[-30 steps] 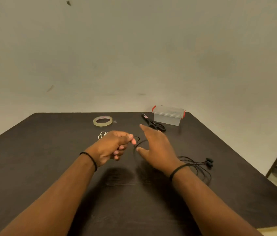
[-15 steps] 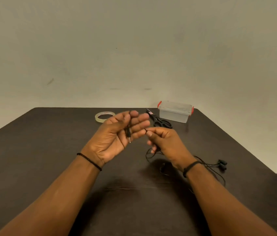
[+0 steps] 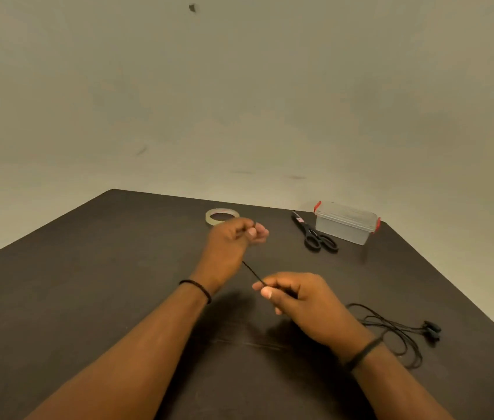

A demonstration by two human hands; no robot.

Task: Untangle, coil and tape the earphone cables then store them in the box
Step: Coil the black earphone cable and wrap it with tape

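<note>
My left hand [image 3: 233,237] and right hand [image 3: 294,295] each pinch the black earphone cable [image 3: 253,272], stretched taut between them above the table [image 3: 88,283]

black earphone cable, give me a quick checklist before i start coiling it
1. Left hand grips one end of the black cable: ok.
2. Right hand pinches the cable further along: ok.
3. Stretch between the hands taut and free of knots: ok.
4. Rest of the cable with the earbuds untangled: not ok, it lies in loose overlapping loops on the table.
5. Tape roll and scissors within reach: ok.
6. Box open for storing: not ok, lid on.
</note>
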